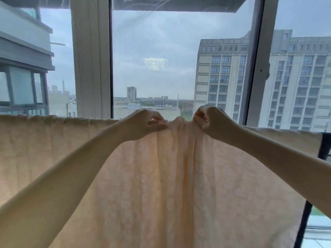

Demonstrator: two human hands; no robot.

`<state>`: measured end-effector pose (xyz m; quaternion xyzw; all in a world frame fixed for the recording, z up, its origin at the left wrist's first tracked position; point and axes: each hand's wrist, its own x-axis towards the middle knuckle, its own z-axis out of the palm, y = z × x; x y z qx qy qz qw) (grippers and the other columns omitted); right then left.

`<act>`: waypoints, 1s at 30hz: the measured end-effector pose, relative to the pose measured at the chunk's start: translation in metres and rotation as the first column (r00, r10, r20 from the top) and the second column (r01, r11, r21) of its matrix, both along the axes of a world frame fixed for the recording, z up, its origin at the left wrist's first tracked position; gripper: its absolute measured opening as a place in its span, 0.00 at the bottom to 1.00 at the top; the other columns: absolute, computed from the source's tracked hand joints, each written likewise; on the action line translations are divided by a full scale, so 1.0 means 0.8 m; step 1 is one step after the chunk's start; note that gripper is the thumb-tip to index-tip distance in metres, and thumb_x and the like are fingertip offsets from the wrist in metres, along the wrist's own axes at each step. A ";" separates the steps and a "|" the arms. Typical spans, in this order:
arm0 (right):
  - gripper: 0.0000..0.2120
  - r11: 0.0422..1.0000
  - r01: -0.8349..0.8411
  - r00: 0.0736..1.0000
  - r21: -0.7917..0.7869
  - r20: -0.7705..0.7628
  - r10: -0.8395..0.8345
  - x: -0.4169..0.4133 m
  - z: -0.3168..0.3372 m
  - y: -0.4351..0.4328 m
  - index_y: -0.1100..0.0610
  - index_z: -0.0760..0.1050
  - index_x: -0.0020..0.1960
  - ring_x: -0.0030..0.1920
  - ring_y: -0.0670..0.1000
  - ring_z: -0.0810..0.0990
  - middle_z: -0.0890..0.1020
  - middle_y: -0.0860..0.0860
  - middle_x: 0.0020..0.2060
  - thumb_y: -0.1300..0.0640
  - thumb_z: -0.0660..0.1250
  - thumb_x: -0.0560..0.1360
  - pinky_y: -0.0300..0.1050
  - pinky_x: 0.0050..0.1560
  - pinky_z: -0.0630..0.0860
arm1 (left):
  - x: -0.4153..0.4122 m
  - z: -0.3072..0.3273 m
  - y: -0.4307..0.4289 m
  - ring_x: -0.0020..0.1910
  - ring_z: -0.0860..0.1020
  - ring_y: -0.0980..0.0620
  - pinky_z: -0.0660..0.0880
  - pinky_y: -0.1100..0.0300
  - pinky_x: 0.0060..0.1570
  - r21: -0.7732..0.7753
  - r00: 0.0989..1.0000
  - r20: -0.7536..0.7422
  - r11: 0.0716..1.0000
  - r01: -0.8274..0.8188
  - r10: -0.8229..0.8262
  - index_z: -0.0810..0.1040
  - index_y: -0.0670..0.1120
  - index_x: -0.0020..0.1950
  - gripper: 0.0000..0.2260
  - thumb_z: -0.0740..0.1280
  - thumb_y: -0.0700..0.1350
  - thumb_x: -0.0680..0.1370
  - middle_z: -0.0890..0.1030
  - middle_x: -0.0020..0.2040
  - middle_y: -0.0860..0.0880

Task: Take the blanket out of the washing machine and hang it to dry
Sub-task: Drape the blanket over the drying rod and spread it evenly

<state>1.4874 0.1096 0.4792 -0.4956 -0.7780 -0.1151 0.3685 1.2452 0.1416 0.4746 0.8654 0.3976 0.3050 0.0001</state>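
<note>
Hands, two and bare, reach up to one pale peach, textured fabric blanket (161,185) that hangs spread across the view before a large glass window (154,42). Left hand (145,122) and right hand (213,120) sit near each other at the blanket's top edge, each with fingers curled, pinching gathered cloth. One dark strip (325,145) runs down at the blanket's right side. Two white window uprights (91,56) stand behind.

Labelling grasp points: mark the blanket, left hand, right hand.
blanket (161,185), head view, hanging cloth below the bunched top edge.
left hand (143,123), head view, back of the hand.
right hand (212,120), head view, back of the hand.
</note>
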 end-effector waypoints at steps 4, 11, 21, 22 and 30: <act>0.08 0.985 -0.111 0.990 -0.129 0.074 0.121 0.003 0.007 -0.002 0.56 0.78 0.53 0.45 0.45 0.78 0.80 0.48 0.48 0.54 0.70 0.76 0.37 0.48 0.76 | -0.037 -0.007 0.006 0.43 0.78 0.67 0.71 0.73 0.42 0.050 0.992 0.120 0.998 -0.043 0.036 0.83 0.55 0.51 0.08 0.70 0.55 0.75 0.83 0.43 0.61; 0.04 0.990 -0.024 0.983 0.141 0.186 -0.002 -0.014 -0.014 -0.002 0.55 0.76 0.46 0.43 0.48 0.79 0.78 0.48 0.46 0.63 0.68 0.76 0.46 0.47 0.79 | -0.013 -0.009 0.015 0.40 0.78 0.65 0.72 0.67 0.43 0.172 0.965 0.251 0.978 -0.118 0.072 0.84 0.51 0.44 0.03 0.70 0.45 0.76 0.81 0.38 0.60; 0.07 0.993 -0.034 0.980 0.114 0.198 0.011 0.026 -0.007 -0.012 0.57 0.79 0.52 0.43 0.47 0.80 0.80 0.50 0.47 0.57 0.69 0.76 0.43 0.48 0.81 | 0.038 -0.008 0.015 0.38 0.74 0.67 0.65 0.76 0.37 0.202 0.941 0.337 0.973 -0.115 0.041 0.82 0.47 0.45 0.04 0.67 0.42 0.78 0.79 0.38 0.58; 0.05 0.991 -0.028 0.977 0.128 0.213 0.000 0.025 -0.007 -0.012 0.57 0.79 0.51 0.43 0.47 0.80 0.80 0.50 0.46 0.58 0.69 0.76 0.43 0.48 0.81 | 0.042 -0.008 0.015 0.38 0.74 0.67 0.65 0.77 0.36 0.204 0.940 0.338 0.972 -0.114 0.039 0.82 0.48 0.45 0.04 0.67 0.42 0.78 0.78 0.37 0.59; 0.06 0.967 0.052 0.884 0.249 0.440 -0.161 0.018 -0.008 0.000 0.63 0.75 0.52 0.46 0.48 0.73 0.78 0.55 0.46 0.69 0.65 0.76 0.39 0.50 0.73 | 0.055 -0.009 0.017 0.39 0.76 0.61 0.71 0.62 0.41 0.177 0.942 0.332 0.978 -0.112 0.048 0.82 0.45 0.45 0.05 0.67 0.41 0.78 0.80 0.39 0.54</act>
